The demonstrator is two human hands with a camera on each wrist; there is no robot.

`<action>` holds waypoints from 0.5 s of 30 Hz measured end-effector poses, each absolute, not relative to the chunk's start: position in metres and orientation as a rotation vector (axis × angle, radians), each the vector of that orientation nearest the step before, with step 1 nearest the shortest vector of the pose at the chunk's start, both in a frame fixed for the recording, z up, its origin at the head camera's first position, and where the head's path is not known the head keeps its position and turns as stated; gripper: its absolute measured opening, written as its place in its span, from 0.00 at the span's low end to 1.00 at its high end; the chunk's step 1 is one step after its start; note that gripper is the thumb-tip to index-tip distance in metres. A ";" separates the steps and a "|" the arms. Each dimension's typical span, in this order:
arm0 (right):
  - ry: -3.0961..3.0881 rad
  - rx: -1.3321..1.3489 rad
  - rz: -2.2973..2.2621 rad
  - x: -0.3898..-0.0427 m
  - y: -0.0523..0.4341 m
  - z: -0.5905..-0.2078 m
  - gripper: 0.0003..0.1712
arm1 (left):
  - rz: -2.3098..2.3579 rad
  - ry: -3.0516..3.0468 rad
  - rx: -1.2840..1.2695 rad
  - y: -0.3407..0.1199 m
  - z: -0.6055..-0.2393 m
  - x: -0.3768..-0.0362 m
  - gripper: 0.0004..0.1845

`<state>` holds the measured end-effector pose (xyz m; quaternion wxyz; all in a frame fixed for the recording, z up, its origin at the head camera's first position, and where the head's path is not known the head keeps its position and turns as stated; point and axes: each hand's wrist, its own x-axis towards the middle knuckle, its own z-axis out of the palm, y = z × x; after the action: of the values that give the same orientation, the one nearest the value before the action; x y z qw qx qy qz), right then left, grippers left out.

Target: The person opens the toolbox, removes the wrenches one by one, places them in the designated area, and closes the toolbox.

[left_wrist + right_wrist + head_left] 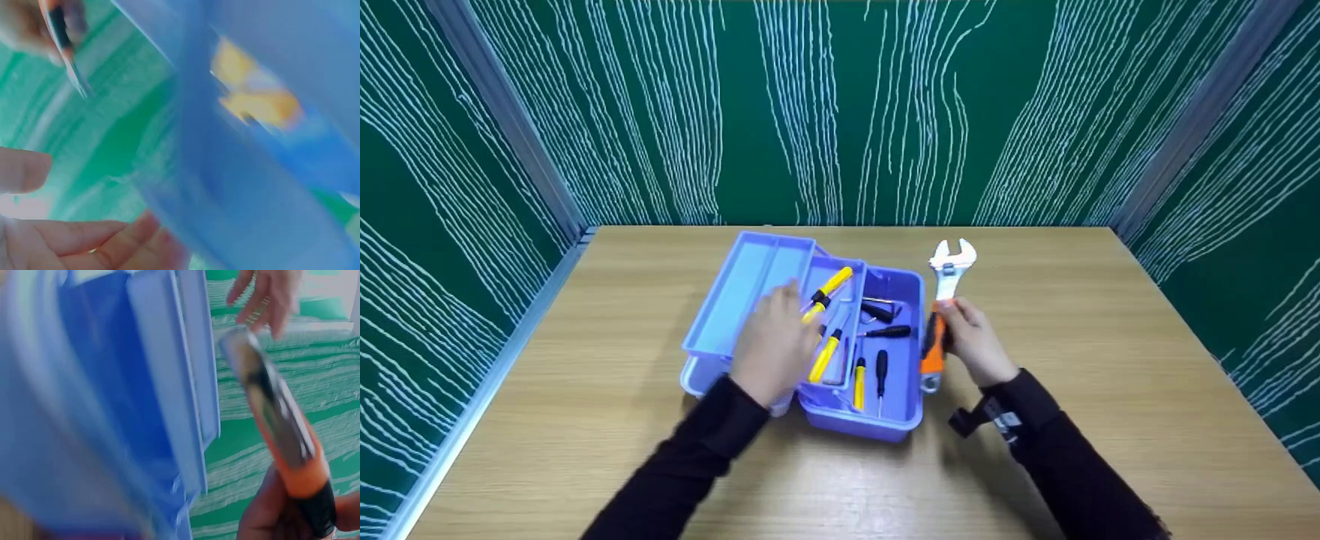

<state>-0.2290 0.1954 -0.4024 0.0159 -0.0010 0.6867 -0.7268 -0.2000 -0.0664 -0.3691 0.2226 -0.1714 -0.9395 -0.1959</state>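
Note:
My right hand [979,345] grips an adjustable wrench [936,337] by its orange and black handle, just right of a purple toolbox [859,427]. The wrench's silver head points away from me. Over the toolbox's left and middle trays hovers my left hand [776,345], blurred. In the left wrist view its thumb [22,171] stands apart from the extended fingers, with nothing between them. Several yellow-handled screwdrivers [826,356] lie in the middle tray, partly hidden by that hand. A black-handled screwdriver [881,367] lies in the deep right compartment among other tools.
The toolbox's left tray [739,281] is folded out, with a divider along it. A wooden table [1110,375] lies beneath everything. Green panels with white wavy lines [870,112] and metal posts [510,112] enclose the back and sides.

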 end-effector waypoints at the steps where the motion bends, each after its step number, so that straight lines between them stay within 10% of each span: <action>1: 2.153 -0.001 -2.254 -0.231 0.201 -0.403 0.12 | -0.546 -2.612 -0.441 -0.075 -0.367 -0.203 0.30; 15: 2.566 0.060 -1.971 -0.250 0.291 -0.418 0.13 | -0.735 -2.865 -0.024 -0.166 -0.383 -0.239 0.23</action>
<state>-0.2497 0.2911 -0.4184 -0.0473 0.0185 0.7920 -0.6084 -0.2394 -0.1662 -0.3826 0.0918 -0.0079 -0.9645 -0.2474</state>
